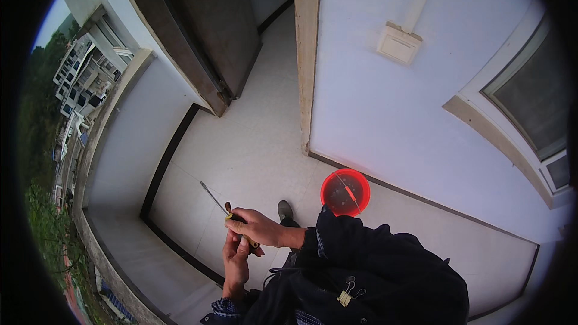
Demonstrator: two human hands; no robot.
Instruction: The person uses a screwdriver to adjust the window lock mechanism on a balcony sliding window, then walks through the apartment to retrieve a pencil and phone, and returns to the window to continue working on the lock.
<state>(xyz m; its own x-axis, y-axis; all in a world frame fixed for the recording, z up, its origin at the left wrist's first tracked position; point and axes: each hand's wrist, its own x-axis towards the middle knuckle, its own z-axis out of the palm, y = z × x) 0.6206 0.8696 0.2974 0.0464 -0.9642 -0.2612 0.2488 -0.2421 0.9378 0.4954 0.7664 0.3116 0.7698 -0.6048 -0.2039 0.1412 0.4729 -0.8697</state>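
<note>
A screwdriver (pixel 214 195) with a thin metal shaft and a yellow and black handle is held in front of my body, its tip directed up and to the left. My right hand (pixel 260 227) is closed around the upper part of the handle, near the shaft. Below it, my left hand (pixel 235 265) has its fingers closed at the handle's lower end. Much of the handle is hidden by the fingers. Something small and brown shows beside the base of the shaft; I cannot make out what it is.
A red bucket (pixel 366 189) with liquid in it stands on the tiled floor by the right-hand wall. My shoe (pixel 285 210) is left of it. A low parapet (pixel 129 144) runs along the left. An open door (pixel 211 24) is ahead; a window (pixel 536 84) is at right.
</note>
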